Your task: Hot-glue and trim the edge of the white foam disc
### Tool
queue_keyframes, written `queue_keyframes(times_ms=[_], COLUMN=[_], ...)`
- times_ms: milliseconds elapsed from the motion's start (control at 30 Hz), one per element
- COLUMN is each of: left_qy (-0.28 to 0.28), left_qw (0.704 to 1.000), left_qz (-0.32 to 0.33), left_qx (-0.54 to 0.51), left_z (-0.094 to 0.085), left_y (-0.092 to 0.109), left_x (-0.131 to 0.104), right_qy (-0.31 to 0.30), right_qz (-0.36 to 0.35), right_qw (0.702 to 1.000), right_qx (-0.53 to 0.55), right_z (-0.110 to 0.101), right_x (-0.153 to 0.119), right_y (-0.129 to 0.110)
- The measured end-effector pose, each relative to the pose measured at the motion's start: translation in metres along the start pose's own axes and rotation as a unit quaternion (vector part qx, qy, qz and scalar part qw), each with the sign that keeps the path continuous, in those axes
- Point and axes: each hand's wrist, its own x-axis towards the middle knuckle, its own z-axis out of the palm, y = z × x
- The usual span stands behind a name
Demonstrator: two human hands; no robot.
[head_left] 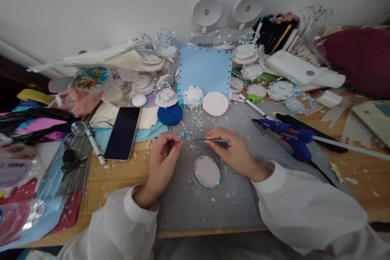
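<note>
My right hand [230, 148] grips a pair of tweezers [221, 140], whose tips point left toward my other hand. Thumb and fingertips of my left hand [164, 158] are pinched together; whatever they may hold is too small to make out. Between and beyond the hands, small blue and white bits [186, 134] are scattered over the grey cutting mat [183, 207]. Just below the tweezers lies a white round disc [207, 172] with blue and white bits along its edge, resting on a clear round base. Neither hand touches the disc.
A blue glue gun [289, 134] lies to the right with a glue stick in it. On the left are a phone [122, 133] and a white pen [95, 146]. Behind stand a light-blue card [205, 69], a dark-blue round pad [170, 114] and several decorated discs [192, 96].
</note>
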Motion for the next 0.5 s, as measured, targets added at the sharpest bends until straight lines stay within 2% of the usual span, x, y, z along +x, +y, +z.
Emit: queue_keyframes(times_ms=[67, 267, 333, 500], left_qy=[-0.001, -0.008, -0.01, -0.006], left_qw=[1.0, 1.0, 1.0, 1.0], left_qz=[0.0, -0.001, -0.002, -0.011], left_qx=[0.005, 0.005, 0.005, 0.002], left_z=[-0.0005, -0.0006, -0.0004, -0.0001], left_y=[0.0, -0.0006, -0.0005, 0.0], left_x=[0.0001, 0.0008, 0.0008, 0.0008], right_qy=[0.011, 0.097, 0.094, 0.037], right_qz=[0.005, 0.062, 0.067, 0.035], right_qw=[1.0, 0.99, 0.991, 0.999], right_qx=[0.008, 0.082, 0.074, -0.006], right_z=[-0.0005, -0.0036, -0.0037, -0.0009], right_x=[-0.0003, 0.0007, 0.0008, -0.0019], right_y=[-0.0009, -0.0017, -0.0008, 0.0018])
